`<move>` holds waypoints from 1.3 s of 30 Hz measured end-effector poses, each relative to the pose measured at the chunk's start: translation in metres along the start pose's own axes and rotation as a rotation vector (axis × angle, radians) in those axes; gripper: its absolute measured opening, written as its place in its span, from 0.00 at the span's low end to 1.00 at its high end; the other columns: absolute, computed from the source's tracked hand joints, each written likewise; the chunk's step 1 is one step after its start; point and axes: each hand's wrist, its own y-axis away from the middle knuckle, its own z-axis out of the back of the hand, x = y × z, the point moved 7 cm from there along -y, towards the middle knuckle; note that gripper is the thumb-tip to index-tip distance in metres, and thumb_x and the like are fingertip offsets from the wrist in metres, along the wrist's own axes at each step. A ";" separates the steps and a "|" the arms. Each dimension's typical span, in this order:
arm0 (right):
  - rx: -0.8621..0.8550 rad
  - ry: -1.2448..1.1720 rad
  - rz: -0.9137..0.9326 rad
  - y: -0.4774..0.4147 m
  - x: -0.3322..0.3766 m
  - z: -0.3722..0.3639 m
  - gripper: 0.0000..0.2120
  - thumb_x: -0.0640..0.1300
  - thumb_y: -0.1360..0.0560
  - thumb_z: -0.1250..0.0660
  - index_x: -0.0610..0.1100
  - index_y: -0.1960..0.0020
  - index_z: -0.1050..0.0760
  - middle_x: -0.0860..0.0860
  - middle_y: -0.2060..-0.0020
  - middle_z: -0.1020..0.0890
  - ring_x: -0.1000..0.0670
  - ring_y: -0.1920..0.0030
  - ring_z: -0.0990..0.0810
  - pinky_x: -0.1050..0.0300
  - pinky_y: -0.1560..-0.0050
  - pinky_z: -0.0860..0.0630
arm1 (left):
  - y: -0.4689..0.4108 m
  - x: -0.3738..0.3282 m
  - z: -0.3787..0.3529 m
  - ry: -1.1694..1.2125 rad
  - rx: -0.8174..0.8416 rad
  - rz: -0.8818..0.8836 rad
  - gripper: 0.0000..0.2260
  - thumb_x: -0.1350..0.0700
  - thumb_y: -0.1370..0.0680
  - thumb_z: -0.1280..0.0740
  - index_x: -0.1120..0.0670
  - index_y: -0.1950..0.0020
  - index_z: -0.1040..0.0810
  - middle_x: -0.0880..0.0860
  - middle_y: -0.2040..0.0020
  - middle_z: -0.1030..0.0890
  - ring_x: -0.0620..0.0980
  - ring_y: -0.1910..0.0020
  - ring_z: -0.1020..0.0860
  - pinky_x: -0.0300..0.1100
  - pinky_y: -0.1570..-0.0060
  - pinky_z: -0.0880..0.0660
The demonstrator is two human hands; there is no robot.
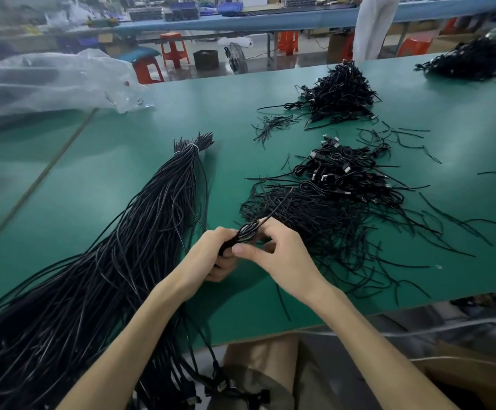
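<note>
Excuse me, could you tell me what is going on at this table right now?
A person is coiling a black cable at a green table. The left hand grips the small coil, and the right hand pinches it, with one loose end sticking up. To the left lies a long tied bundle of black cables; to the right sit a pile of coiled cables with plugs and loose short black strands.

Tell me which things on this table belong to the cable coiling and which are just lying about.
In the job: small coiled cable, gripped by left hand and right hand; tied bundle of long cables; near pile of coiled cables, probably finished ones.

Lying about: plastic bag; far cable heap; orange stool; fan.
</note>
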 end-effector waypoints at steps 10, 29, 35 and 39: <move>-0.209 0.181 0.091 0.011 0.014 -0.016 0.10 0.51 0.22 0.27 0.43 0.50 0.20 0.54 0.54 0.22 0.54 0.53 0.22 0.52 0.48 0.23 | 0.001 -0.004 0.019 0.048 -0.225 -0.118 0.24 0.50 0.14 0.43 0.49 0.72 0.38 0.48 0.75 0.41 0.46 0.77 0.45 0.34 0.77 0.46; 0.061 0.431 0.201 0.016 0.038 -0.029 0.13 0.46 0.14 0.43 0.39 0.43 0.23 0.46 0.50 0.17 0.43 0.51 0.19 0.42 0.49 0.24 | 0.003 -0.002 0.016 0.119 -0.083 -0.059 0.18 0.43 0.29 0.40 0.48 0.73 0.42 0.47 0.75 0.43 0.48 0.76 0.47 0.37 0.75 0.47; -0.109 0.544 0.259 0.016 0.041 -0.013 0.10 0.43 0.16 0.39 0.41 0.52 0.22 0.50 0.57 0.18 0.47 0.58 0.20 0.46 0.56 0.22 | 0.000 -0.003 0.009 0.128 -0.062 -0.097 0.25 0.39 0.17 0.38 0.53 0.69 0.29 0.52 0.74 0.34 0.50 0.77 0.39 0.39 0.75 0.38; -0.261 0.686 0.299 0.015 0.046 0.005 0.10 0.40 0.17 0.35 0.41 0.58 0.26 0.48 0.64 0.21 0.46 0.64 0.23 0.52 0.67 0.29 | 0.006 -0.018 0.012 -0.015 -0.162 -0.275 0.21 0.44 0.14 0.39 0.54 0.60 0.18 0.57 0.67 0.20 0.54 0.72 0.24 0.42 0.70 0.27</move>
